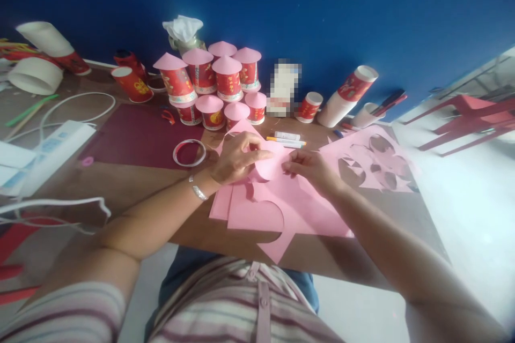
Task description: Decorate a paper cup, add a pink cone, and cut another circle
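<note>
My left hand [237,158] pinches a pink paper circle [270,169] between thumb and fingers, a little above the table. At the circle's right edge is my right hand [308,167], its thumb and fingertips closed together at the paper's rim. Beneath both hands lie pink paper sheets [257,214], the top one with a large round cut-out near its front corner. Just beyond the hands rest an orange-and-white marker [285,142] and a white glue stick [287,135]. A roll of clear tape [189,153] lies left of my left hand.
Several red paper cups with pink cone roofs [227,77] stand at the back by the blue wall. Cut paper scraps [378,161] lie on the right. Stacked cups [348,95] and a pen cup [368,115] are behind them. A white power strip [52,153] and cables occupy the left.
</note>
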Demonstrator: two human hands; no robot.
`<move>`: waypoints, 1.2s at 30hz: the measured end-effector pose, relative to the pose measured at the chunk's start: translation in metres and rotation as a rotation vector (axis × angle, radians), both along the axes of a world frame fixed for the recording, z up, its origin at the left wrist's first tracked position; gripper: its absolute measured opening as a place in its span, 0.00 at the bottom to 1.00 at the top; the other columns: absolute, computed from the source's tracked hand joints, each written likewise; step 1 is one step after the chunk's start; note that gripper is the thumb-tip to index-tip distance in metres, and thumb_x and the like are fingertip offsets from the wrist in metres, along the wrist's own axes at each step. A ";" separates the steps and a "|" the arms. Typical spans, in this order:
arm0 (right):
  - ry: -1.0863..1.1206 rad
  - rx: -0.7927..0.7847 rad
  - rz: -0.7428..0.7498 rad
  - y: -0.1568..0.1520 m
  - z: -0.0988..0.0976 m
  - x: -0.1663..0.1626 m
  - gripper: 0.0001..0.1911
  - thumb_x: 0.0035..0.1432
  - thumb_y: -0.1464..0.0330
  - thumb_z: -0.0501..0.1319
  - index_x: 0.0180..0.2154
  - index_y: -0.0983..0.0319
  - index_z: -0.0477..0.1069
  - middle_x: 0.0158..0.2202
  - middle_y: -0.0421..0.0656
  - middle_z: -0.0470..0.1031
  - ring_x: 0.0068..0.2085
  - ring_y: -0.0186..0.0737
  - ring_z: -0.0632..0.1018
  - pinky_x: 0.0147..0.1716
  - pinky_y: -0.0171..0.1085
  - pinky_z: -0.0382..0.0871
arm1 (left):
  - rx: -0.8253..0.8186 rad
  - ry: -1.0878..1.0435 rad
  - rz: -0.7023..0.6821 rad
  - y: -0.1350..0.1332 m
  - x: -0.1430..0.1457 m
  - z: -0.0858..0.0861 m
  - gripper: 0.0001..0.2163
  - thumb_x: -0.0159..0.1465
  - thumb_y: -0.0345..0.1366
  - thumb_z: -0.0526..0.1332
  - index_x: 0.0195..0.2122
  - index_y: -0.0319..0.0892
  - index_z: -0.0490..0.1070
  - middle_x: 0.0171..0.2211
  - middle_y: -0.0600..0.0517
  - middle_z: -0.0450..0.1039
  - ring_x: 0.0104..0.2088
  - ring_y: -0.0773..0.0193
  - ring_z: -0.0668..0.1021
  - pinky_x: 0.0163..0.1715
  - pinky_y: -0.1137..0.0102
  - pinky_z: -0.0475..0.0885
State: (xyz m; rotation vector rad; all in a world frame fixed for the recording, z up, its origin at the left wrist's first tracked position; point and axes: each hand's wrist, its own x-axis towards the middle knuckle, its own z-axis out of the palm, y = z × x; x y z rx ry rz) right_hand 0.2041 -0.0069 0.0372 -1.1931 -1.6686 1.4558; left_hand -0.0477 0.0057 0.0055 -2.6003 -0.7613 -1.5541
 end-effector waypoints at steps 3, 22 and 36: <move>0.051 -0.001 -0.048 0.002 -0.008 -0.012 0.21 0.49 0.52 0.76 0.28 0.62 0.77 0.27 0.41 0.77 0.30 0.35 0.75 0.32 0.38 0.72 | -0.313 -0.211 -0.038 0.002 0.005 -0.001 0.13 0.71 0.33 0.60 0.54 0.49 0.77 0.48 0.46 0.76 0.43 0.62 0.79 0.43 0.67 0.74; 0.110 0.377 -0.205 -0.004 -0.030 -0.026 0.07 0.59 0.64 0.69 0.31 0.58 0.77 0.44 0.45 0.77 0.45 0.41 0.78 0.37 0.39 0.75 | -1.273 -0.246 -0.123 0.002 0.010 0.018 0.14 0.57 0.42 0.68 0.23 0.41 0.65 0.23 0.57 0.61 0.27 0.69 0.64 0.28 0.70 0.57; 0.171 0.332 -0.285 -0.012 -0.030 -0.026 0.13 0.61 0.55 0.70 0.38 0.56 0.75 0.44 0.45 0.79 0.46 0.44 0.79 0.42 0.42 0.77 | -1.119 -0.614 -0.085 -0.001 0.014 0.007 0.17 0.62 0.50 0.71 0.30 0.41 0.74 0.27 0.55 0.71 0.28 0.68 0.71 0.31 0.70 0.66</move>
